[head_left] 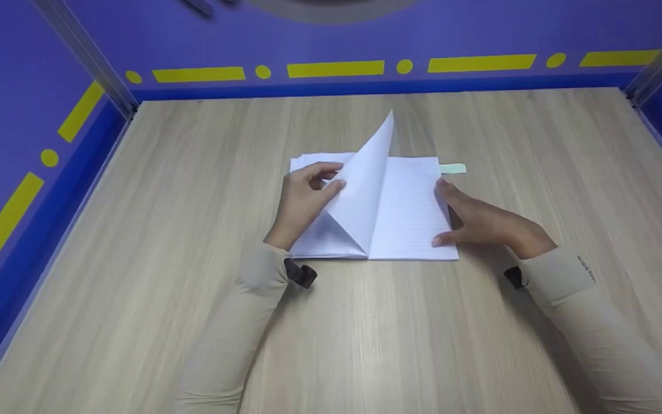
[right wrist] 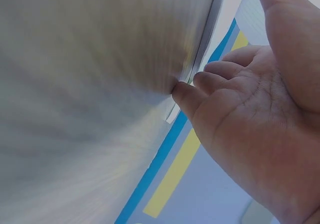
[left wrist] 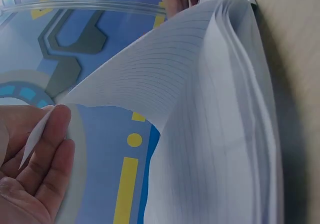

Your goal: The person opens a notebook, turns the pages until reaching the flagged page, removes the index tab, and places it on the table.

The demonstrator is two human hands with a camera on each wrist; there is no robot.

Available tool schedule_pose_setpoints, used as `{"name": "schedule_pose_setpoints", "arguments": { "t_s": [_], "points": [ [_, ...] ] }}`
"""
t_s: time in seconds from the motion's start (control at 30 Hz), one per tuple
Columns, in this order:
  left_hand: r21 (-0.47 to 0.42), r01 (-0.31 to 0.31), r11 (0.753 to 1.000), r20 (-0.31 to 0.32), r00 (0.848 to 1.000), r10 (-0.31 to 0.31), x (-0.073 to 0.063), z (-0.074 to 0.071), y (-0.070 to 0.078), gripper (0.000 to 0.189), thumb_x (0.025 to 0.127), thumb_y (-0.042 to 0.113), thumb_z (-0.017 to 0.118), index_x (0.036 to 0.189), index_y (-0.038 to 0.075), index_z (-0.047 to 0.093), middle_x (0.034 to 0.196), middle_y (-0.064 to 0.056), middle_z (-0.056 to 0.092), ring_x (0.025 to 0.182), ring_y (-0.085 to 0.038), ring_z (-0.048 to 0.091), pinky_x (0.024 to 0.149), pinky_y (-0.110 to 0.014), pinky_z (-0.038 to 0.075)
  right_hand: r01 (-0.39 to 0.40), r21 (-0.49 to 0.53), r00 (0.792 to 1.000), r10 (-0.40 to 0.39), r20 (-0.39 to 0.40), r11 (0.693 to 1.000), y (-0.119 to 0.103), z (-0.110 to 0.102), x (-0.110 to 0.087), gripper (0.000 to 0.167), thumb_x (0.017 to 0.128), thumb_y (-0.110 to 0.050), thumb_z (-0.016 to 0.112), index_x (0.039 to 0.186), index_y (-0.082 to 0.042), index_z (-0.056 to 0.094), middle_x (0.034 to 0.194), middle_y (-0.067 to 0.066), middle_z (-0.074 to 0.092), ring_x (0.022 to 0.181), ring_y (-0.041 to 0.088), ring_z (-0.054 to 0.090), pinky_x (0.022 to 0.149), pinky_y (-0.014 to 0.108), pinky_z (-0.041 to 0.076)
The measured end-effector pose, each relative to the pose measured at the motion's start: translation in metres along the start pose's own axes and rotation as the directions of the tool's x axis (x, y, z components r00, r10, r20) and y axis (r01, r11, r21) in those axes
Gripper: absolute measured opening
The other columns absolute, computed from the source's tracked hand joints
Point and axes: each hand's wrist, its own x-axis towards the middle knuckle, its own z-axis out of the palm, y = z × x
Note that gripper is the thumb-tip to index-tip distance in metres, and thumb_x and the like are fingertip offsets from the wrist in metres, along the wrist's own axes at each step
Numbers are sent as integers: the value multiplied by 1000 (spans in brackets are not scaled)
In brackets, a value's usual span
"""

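Observation:
A lined notebook (head_left: 411, 210) lies spread on the table. Between thumb and fingers, my left hand (head_left: 302, 198) pinches a lifted page (head_left: 365, 184), which bends over the left half with its far corner pointing up. In the left wrist view, a corner of paper shows between the fingers of that hand (left wrist: 42, 156). My right hand (head_left: 486, 221) rests at the notebook's right edge, thumb on the page and fingers relaxed along the side. Its fingertips sit right at the edge in the right wrist view. A pale green tab (head_left: 453, 168) sticks out near the upper right corner.
The wood-grain table (head_left: 193, 201) extends around the notebook. A blue panel (head_left: 342, 46) with yellow marks stands along the back, and another (head_left: 9, 115) along the left. Black straps with small mounts (head_left: 302, 273) are on both wrists.

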Motion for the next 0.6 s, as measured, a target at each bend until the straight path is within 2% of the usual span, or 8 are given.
{"name": "schedule_pose_setpoints", "arguments": {
  "t_s": [0.37,0.47,0.6],
  "points": [
    [-12,91,996,-31,995,-91,-5,-15,-15,24,80,7,75,104,2,73,90,-12,72,83,-17,68,75,-20,54,41,-18,999,-41,1,999,0,3,0,110,81,-41,74,153,-1,2,161,17,-5,150,33,-4,119,54,8],
    [-16,146,989,-37,989,-146,-7,-19,-19,24,79,6,75,103,2,72,88,-12,72,81,-17,67,73,-19,53,37,-15,999,-37,3,999,-1,3,0,109,82,-40,74,154,-3,1,162,16,-5,150,32,-4,119,54,8],
    [-36,237,971,-32,971,-238,-10,-23,-25,25,79,5,75,103,5,71,88,-9,69,81,-15,64,73,-20,52,37,-18,999,-37,2,999,-2,3,-1,107,83,-39,73,154,-4,1,162,16,-4,150,32,-3,119,54,9]
  ]
}}
